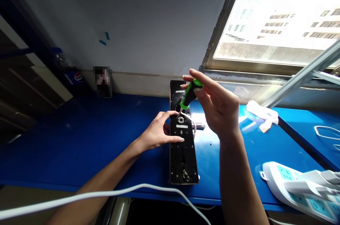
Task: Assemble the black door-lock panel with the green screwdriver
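Note:
A long black lock panel (183, 157) lies on the blue table, its back face up, with a round socket with a square centre, small holes and white labels on it. My left hand (156, 131) grips the panel's left edge, thumb and forefinger resting on the face, other fingers partly hidden beside it. In my right hand (217, 104) is a green and black screwdriver (189, 94), held tilted by its handle. Its tip meets the panel just above the round socket, close to my left forefinger; the exact contact point is too small to see. A thin white cable (194, 126) curves along the panel's right side.
A white power strip (276, 182) with plugs sits at the right front. White cable (143, 185) crosses the foreground. Crumpled white paper (262, 113) lies near a metal bar (300, 76). At the back left stand a cola bottle (70, 73) and a small box (103, 81).

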### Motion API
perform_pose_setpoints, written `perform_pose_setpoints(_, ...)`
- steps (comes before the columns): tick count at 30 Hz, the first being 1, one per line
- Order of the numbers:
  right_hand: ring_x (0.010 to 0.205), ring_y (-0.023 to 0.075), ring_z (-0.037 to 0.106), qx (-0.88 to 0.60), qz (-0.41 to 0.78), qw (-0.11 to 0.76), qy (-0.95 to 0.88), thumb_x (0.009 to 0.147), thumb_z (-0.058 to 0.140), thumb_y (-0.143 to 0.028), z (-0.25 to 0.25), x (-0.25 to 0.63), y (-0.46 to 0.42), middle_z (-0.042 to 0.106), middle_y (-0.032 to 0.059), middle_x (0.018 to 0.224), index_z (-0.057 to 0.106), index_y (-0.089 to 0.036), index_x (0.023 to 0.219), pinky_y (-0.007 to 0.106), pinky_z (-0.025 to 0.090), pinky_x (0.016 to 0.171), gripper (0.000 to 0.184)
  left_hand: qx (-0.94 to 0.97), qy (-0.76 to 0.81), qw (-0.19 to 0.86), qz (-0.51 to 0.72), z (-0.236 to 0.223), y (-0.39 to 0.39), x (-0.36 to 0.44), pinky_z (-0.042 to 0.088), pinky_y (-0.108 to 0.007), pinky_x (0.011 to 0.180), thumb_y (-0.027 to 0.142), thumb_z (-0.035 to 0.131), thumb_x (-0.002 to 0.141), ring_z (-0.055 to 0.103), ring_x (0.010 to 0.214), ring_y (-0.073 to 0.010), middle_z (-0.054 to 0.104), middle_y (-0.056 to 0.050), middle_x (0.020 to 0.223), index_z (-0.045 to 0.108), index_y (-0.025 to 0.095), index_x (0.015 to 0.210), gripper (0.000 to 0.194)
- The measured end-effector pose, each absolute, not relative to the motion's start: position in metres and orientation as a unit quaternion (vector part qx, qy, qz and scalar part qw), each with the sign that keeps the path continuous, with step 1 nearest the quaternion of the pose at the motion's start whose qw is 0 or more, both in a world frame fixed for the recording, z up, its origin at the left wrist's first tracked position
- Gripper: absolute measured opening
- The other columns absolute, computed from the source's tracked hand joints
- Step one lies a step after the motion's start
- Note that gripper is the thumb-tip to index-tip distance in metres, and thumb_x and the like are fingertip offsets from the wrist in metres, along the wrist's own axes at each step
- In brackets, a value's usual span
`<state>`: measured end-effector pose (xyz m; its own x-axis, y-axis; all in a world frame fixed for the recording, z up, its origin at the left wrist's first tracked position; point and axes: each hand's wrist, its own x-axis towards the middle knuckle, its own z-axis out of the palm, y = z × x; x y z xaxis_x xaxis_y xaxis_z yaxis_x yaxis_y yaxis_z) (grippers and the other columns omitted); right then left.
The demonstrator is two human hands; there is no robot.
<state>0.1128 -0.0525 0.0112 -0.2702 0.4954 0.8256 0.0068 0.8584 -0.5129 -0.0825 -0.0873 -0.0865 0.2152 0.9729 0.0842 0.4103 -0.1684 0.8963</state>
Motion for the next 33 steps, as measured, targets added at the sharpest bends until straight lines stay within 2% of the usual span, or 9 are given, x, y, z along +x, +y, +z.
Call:
perform_pose_setpoints(4,0.090,0.0186,0.068,-0.199,0.135,0.634,-0.735,0.087,0.082,-0.030,0.009,0.109,-0.050,0.068,0.0020,0.100,0.078,-0.036,0.118,0.038,0.065,0.080,0.032,0.675,0.512,0.390,0.361,-0.087,-0.087,-0.083,0.065,-0.042,0.082,0.046,0.095,0.066,0.071,0.096,-0.0227,0.047,-0.008,0.143,0.052,0.038,0.143,0.088)
perform_pose_setpoints(9,0.111,0.0227,0.069,-0.163,0.211,0.573,-0.775,0.105,0.051,-0.028,0.008,0.108,-0.053,0.069,0.0073,0.130,0.061,-0.033,0.146,0.044,0.064,0.093,0.042,0.678,0.506,0.390,0.363,-0.089,-0.087,-0.084,0.065,-0.043,0.082,0.050,0.094,0.067,0.070,0.096,-0.0238,0.047,-0.009,0.146,0.051,0.037,0.145,0.091)
perform_pose_setpoints(12,0.104,0.0220,0.071,-0.175,0.222,0.574,-0.769,0.100,0.062,-0.029,0.008,0.106,-0.054,0.072,0.0051,0.122,0.066,-0.034,0.139,0.041,0.066,0.088,0.039,0.681,0.500,0.392,0.364,-0.089,-0.085,-0.085,0.065,-0.043,0.082,0.051,0.094,0.066,0.070,0.098,-0.0247,0.048,-0.009,0.145,0.052,0.037,0.144,0.090)
perform_pose_setpoints(15,0.095,0.0205,0.067,-0.204,0.168,0.607,-0.750,0.091,0.077,-0.032,0.008,0.104,-0.053,0.070,0.0038,0.113,0.075,-0.035,0.124,0.040,0.066,0.081,0.033,0.674,0.491,0.406,0.374,-0.089,-0.083,-0.084,0.065,-0.042,0.081,0.050,0.087,0.075,0.071,0.092,-0.0221,0.049,-0.009,0.144,0.054,0.036,0.141,0.075)
perform_pose_setpoints(18,0.103,0.0215,0.066,-0.201,0.167,0.591,-0.763,0.102,0.059,-0.034,0.008,0.103,-0.052,0.070,0.0060,0.123,0.068,-0.034,0.135,0.041,0.064,0.087,0.035,0.665,0.486,0.415,0.386,-0.089,-0.081,-0.084,0.064,-0.043,0.085,0.046,0.076,0.088,0.072,0.088,-0.0192,0.051,-0.008,0.144,0.057,0.033,0.138,0.055)
perform_pose_setpoints(20,0.110,0.0218,0.067,-0.183,0.192,0.570,-0.778,0.106,0.048,-0.030,0.009,0.104,-0.052,0.069,0.0070,0.130,0.062,-0.032,0.144,0.041,0.062,0.093,0.040,0.668,0.484,0.407,0.393,-0.089,-0.080,-0.085,0.063,-0.043,0.089,0.044,0.073,0.090,0.072,0.092,-0.0203,0.053,-0.008,0.144,0.059,0.031,0.136,0.050)
perform_pose_setpoints(26,0.094,0.0199,0.067,-0.215,0.162,0.596,-0.757,0.093,0.074,-0.033,0.009,0.105,-0.051,0.071,0.0038,0.114,0.074,-0.036,0.126,0.039,0.064,0.081,0.033,0.681,0.469,0.388,0.407,-0.089,-0.077,-0.086,0.062,-0.040,0.095,0.044,0.066,0.095,0.068,0.113,-0.0252,0.058,-0.007,0.141,0.062,0.029,0.134,0.041)
perform_pose_setpoints(30,0.112,0.0216,0.068,-0.177,0.213,0.562,-0.779,0.104,0.052,-0.029,0.011,0.107,-0.054,0.068,0.0051,0.133,0.064,-0.035,0.141,0.042,0.063,0.091,0.038,0.680,0.468,0.387,0.411,-0.089,-0.077,-0.085,0.061,-0.038,0.095,0.043,0.066,0.095,0.067,0.117,-0.0251,0.058,-0.008,0.141,0.062,0.027,0.133,0.041)
perform_pose_setpoints(33,0.109,0.0215,0.070,-0.188,0.222,0.555,-0.779,0.102,0.058,-0.028,0.012,0.106,-0.055,0.071,0.0045,0.127,0.066,-0.033,0.138,0.042,0.064,0.092,0.038,0.676,0.468,0.394,0.411,-0.088,-0.077,-0.085,0.062,-0.039,0.093,0.043,0.067,0.095,0.069,0.111,-0.0240,0.058,-0.008,0.141,0.062,0.027,0.133,0.042)
